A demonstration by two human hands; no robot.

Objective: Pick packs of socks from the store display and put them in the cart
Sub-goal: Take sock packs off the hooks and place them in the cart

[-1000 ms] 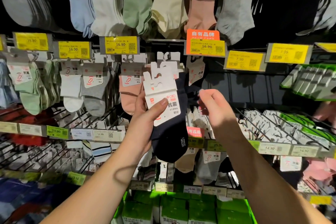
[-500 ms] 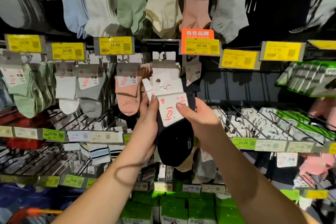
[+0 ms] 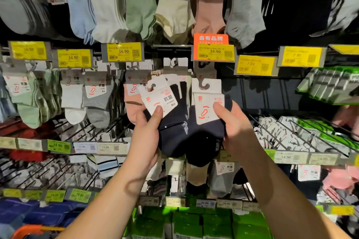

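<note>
Facing the sock display, I am gripping several navy packs in my left hand, thumb across their cards, while my right hand is pinching one more pack; overlapping, any could slip before reaching the cart's orange edge, low left of my fingers.

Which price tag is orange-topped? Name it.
The 16.90 price tag above the right hand; it alone carries an orange header, the others are plain yellow.

The two held sock packs are navy with white cards printed in orange-red. Hanging socks show pale blue, white, mint green, cream, pink and grey. Price tags are yellow; one sign is orange. Boxes are bright green.
</note>
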